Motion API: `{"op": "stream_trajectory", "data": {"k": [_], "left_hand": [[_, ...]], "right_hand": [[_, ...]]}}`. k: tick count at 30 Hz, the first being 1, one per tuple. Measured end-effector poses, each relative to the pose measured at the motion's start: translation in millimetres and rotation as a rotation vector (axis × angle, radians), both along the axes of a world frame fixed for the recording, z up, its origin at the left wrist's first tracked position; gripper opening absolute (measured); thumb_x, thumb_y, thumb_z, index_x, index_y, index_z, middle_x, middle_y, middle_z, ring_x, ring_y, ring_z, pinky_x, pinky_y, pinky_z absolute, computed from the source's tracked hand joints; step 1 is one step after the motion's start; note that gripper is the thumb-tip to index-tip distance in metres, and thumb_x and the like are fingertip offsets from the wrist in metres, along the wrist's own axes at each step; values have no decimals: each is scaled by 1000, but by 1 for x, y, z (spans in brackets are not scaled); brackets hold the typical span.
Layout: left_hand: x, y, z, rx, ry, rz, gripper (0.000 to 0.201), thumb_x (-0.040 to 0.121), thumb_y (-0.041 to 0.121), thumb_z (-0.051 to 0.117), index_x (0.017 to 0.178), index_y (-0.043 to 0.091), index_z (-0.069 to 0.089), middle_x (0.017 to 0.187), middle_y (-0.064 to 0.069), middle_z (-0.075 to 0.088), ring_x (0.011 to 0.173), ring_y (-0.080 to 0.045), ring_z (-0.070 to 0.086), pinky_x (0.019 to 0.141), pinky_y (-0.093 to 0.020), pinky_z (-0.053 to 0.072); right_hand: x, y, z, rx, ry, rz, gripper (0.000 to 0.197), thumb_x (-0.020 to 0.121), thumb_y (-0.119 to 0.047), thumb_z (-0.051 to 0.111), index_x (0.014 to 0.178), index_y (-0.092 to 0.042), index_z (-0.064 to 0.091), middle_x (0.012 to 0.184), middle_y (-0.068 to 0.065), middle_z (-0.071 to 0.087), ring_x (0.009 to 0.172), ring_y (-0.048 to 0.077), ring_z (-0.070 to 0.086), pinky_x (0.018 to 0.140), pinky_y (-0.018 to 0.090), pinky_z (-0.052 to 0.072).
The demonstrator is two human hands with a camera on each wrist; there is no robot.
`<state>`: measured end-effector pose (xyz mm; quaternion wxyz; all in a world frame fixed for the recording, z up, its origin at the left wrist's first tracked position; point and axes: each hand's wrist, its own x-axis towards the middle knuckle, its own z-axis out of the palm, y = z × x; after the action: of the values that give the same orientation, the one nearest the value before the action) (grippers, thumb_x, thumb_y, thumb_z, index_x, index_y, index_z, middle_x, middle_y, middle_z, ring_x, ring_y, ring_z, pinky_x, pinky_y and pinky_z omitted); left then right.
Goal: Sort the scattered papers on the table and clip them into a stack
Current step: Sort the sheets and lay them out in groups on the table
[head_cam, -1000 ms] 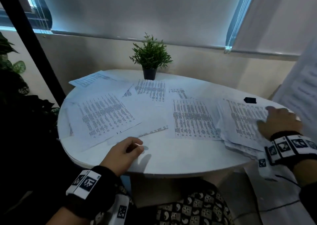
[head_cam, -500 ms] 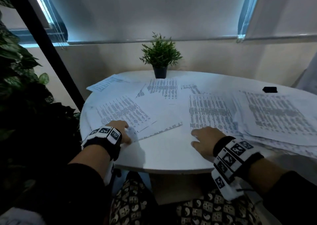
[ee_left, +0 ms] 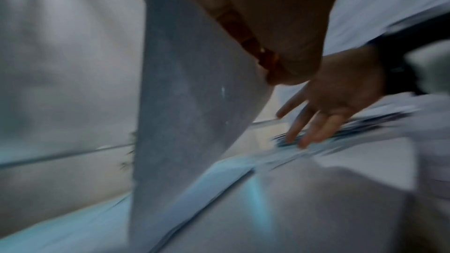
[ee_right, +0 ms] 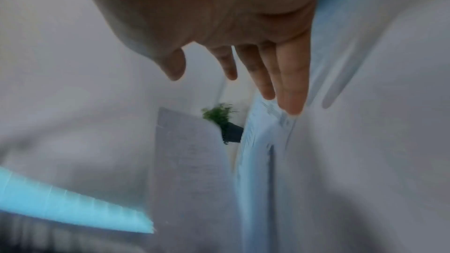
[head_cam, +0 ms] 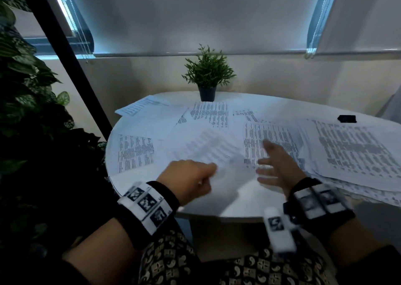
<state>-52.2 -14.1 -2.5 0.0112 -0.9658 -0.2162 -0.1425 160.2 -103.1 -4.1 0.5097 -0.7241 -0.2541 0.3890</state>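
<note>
- Two hands work over the near edge of a round white desk (head_cam: 138, 189) strewn with printed papers.
- The left hand (head_cam: 191, 181) pinches the near corner of a blurred sheet (head_cam: 208, 152), its grip closed on the paper; in the left wrist view that sheet (ee_left: 185, 103) rises up from the desk, curving out from under the thumb.
- The right hand (head_cam: 280, 165) is released, fingers straight and spread, reaching over a printed sheet (head_cam: 269, 137) that lies just right of centre; in the left wrist view its fingertips (ee_left: 292, 138) come down to the papers lying there, though blur hides whether they touch.
- In the right wrist view the right hand (ee_right: 243, 26) shows the same straight fingers, holding nothing.
- A thick, uneven pile of papers (head_cam: 355, 154) lies on the right side of the desk, its near edge hanging over the rim.
- More single sheets lie scattered: one at the near left (head_cam: 134, 152), one at the far left edge (head_cam: 141, 109), one at the far centre (head_cam: 210, 115).
- A small black object (head_cam: 346, 118), perhaps the clip, sits at the far right, just beyond the pile.
- A small potted plant (head_cam: 207, 74) stands at the far edge of the desk.
- Large leafy foliage (head_cam: 23, 85) fills the left side, off the desk.
</note>
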Motion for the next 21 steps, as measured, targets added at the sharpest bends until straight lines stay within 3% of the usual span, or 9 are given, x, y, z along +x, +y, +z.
{"op": "stream_trajectory", "data": {"k": [1,3,6,8,11,13,14,17,21], "left_hand": [[4,-12,3,5,-4,-143,15,68,29,41,76,22,50,63,3,60,49,-23,57,44,-20,33],[10,-29,-1,12,35,-347,7,66,25,44,71,23,48,60,5,56,43,-21,51,43,-16,30],[19,-39,-9,-99,111,-460,17,77,29,40,80,21,54,77,4,63,56,-24,60,48,-23,43],[22,-34,-13,-195,87,-356,30,88,43,39,97,26,62,100,7,68,81,-22,66,63,-29,50],[19,4,-15,-310,-54,100,41,90,55,46,124,34,55,126,11,61,115,-14,58,91,-30,47],[14,41,-23,-320,67,361,47,90,45,54,134,30,46,136,6,53,125,-16,49,101,-31,41],[10,57,-26,-332,165,434,52,88,43,58,136,29,43,138,3,49,128,-17,45,104,-33,39],[7,80,-35,-413,378,450,57,81,47,63,132,27,45,136,0,48,125,-21,46,102,-37,40],[12,82,-32,-355,431,389,32,85,42,55,113,27,54,121,-3,61,110,-26,57,90,-36,48]], "right_hand": [[6,-6,2,17,242,-16,45,91,-56,43,123,-25,47,125,17,54,106,29,57,97,50,44],[12,-19,4,29,426,38,43,92,-45,49,125,-17,54,121,19,61,96,28,65,87,47,48],[21,-36,-12,-9,80,-35,67,86,-3,63,143,-13,30,113,16,59,68,22,62,75,37,44],[26,-48,-21,-17,-136,-133,75,84,9,61,142,-20,24,101,16,63,69,11,56,68,32,44],[34,-56,-42,34,-342,-133,53,87,9,55,116,-34,41,113,17,60,89,24,61,81,38,48],[38,-54,-52,19,-537,-102,45,87,8,52,97,-36,50,116,7,56,97,22,56,83,32,44],[39,-52,-55,1,-571,-90,41,87,8,50,93,-32,54,113,6,57,86,20,56,73,29,44],[44,-50,-60,-6,-561,-59,33,89,7,47,90,-24,60,100,7,62,61,17,51,53,21,40],[50,-51,-68,26,-550,-47,38,90,3,50,84,-34,59,102,2,61,84,17,53,69,24,40]]}}
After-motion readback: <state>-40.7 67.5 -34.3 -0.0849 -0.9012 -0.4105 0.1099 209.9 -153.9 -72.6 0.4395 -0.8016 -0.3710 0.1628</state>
